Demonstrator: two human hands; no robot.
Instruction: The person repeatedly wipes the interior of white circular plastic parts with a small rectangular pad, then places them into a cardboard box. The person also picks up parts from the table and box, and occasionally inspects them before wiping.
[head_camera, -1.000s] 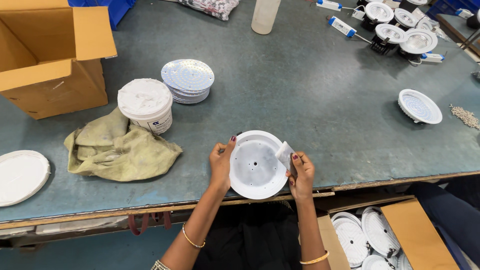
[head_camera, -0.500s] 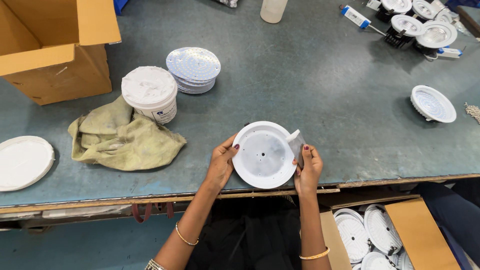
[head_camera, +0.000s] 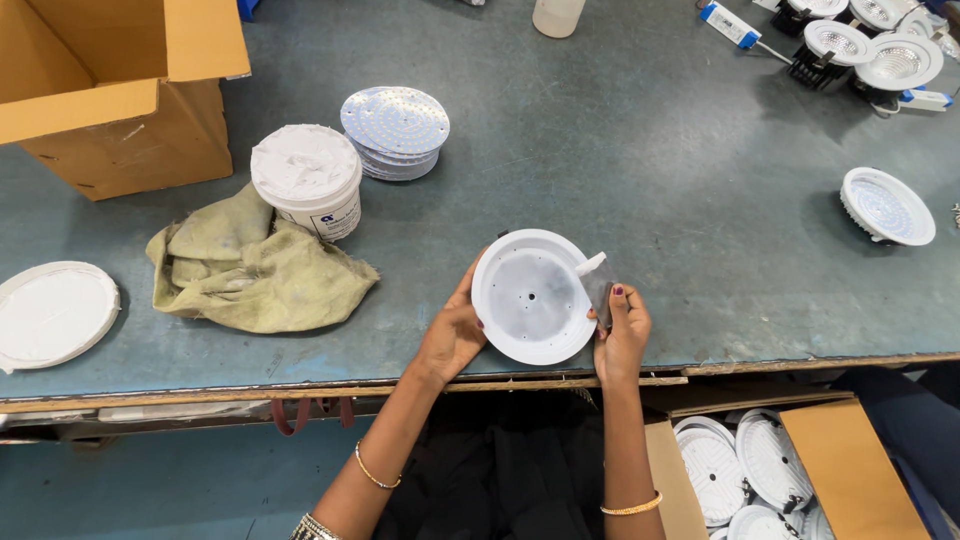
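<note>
White tub (head_camera: 308, 180) full of paste; left hand (head_camera: 452, 335) grips white round housing (head_camera: 532, 297), right hand (head_camera: 622, 335) pinches grey scraper (head_camera: 598, 285)

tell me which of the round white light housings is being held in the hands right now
The white housing at the near table edge, gripped between the left hand and right hand. The finished downlight at far right lies untouched on the table.

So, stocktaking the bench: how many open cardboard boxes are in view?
2: one large cardboard box on the table's far left corner; one lower box of white round fixtures beside the person's right arm, partly cut off.
</note>
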